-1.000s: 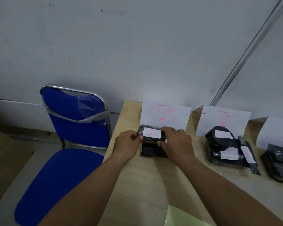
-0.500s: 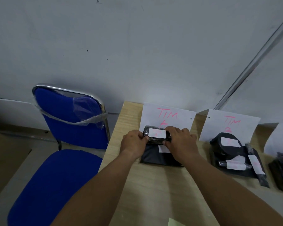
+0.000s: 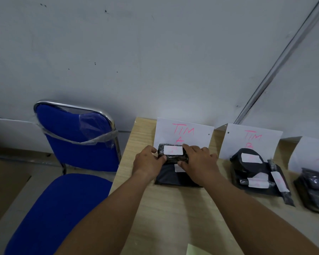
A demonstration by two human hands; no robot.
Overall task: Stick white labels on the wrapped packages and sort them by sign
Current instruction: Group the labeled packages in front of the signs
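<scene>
Head view. The left hand (image 3: 147, 162) grips the left end of the small package (image 3: 174, 158), with the fingers curled over its far edge and the thumb on its near edge. The right hand (image 3: 199, 161) grips the right end in the same way. The small package is black-wrapped and carries a white label (image 3: 173, 150) on its top face. It rests on the far part of a flat package (image 3: 173, 178), which lies on the tabletop (image 3: 173, 218) directly in front of the sign (image 3: 184, 133) marked "TIM A". To the right, a second sign (image 3: 252, 138) stands behind a pile of labelled packages (image 3: 252, 173). A third sign (image 3: 313, 153) and a further pile (image 3: 313, 190) are cut off by the right edge. A blue chair (image 3: 72, 144) stands just beside the tabletop's left edge.
</scene>
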